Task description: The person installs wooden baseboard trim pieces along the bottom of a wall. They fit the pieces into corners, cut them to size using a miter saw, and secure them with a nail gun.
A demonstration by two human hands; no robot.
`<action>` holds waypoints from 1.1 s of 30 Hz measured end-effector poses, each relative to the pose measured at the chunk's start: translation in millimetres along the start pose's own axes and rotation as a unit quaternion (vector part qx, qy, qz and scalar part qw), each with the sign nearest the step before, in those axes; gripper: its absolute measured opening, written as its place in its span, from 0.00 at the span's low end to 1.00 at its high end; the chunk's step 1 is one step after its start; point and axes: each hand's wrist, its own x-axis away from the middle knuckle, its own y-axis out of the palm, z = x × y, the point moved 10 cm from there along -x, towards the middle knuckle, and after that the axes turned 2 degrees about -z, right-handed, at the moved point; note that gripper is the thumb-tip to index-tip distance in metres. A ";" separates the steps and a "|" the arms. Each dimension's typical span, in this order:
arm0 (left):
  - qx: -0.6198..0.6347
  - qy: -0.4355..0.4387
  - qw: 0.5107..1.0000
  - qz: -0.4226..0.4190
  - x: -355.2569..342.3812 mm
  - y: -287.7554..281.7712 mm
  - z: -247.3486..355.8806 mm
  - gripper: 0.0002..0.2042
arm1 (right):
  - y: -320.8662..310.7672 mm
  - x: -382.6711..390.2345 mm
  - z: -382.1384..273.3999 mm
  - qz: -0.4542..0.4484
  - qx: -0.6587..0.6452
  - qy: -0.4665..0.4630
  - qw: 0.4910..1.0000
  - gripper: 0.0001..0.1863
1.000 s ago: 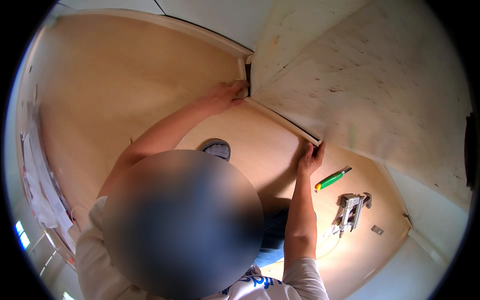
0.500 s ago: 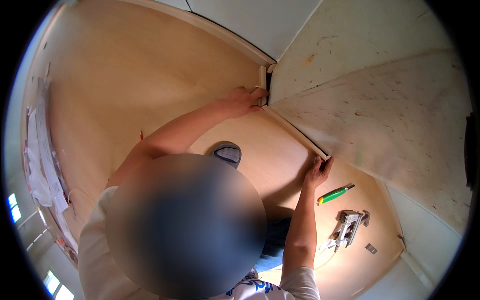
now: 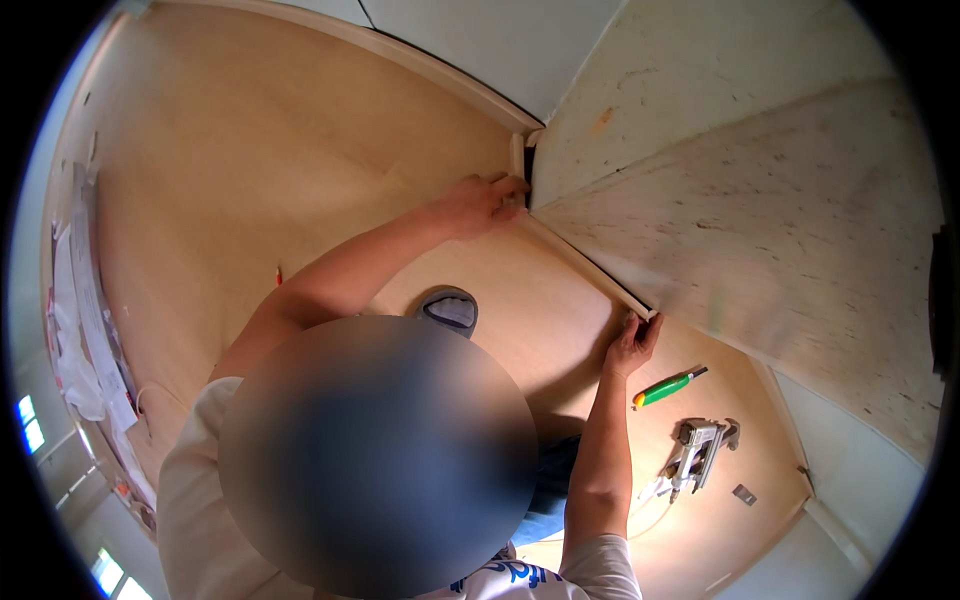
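A pale skirting board (image 3: pixel 590 265) runs along the foot of the scuffed wall. My right hand (image 3: pixel 630 347) holds its near end, thumb and fingers closed round it. At the far end, by the corner, my left hand (image 3: pixel 482 206) has its fingers bent over the joint with a short trim piece (image 3: pixel 517 155). That short piece stands slightly off the wall, with a dark gap behind it. The left fingertips partly cover the joint.
Right of my right forearm lie a green-handled cutter (image 3: pixel 668 389), a nail gun (image 3: pixel 697 452), a hammer (image 3: pixel 733 434) and a small metal plate (image 3: pixel 744 495). My shoe (image 3: pixel 449 310) rests on the brown floor covering. White sheets (image 3: pixel 82 320) lie along the left wall.
The whole view has shifted a little. My left fingers have moved slightly at the corner joint; my right hand keeps its hold on the skirting board's near end.
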 end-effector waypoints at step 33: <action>-0.255 -0.081 0.963 0.021 -1.1 -16.0 16.8 0.29 | -1.1 -2.0 -22.2 0.022 0.030 -0.024 0.999 0.28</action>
